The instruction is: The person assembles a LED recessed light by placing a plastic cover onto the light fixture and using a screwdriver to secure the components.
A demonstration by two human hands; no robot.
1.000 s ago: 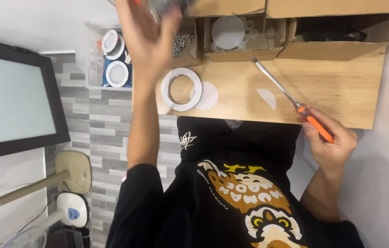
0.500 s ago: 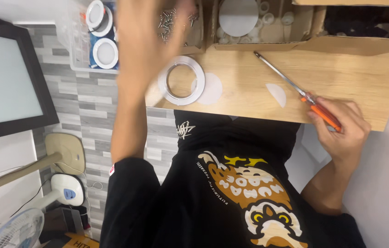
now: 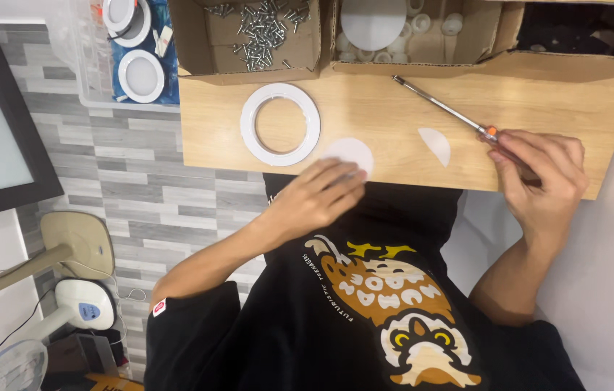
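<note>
Left hand (image 3: 318, 195): lowered from the boxes, now resting open on white disc (image 3: 350, 154), covering its near edge.
Right hand (image 3: 539, 181): gripping screwdriver (image 3: 459, 116); orange handle mostly hidden.
Cardboard box (image 3: 249, 36): holding screws, top cut off.

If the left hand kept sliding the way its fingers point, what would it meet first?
The left hand points up and right across the wooden board. Its fingertips already rest at the white disc. Beyond that, probably the half disc or the screwdriver, though the line is uncertain.
</note>
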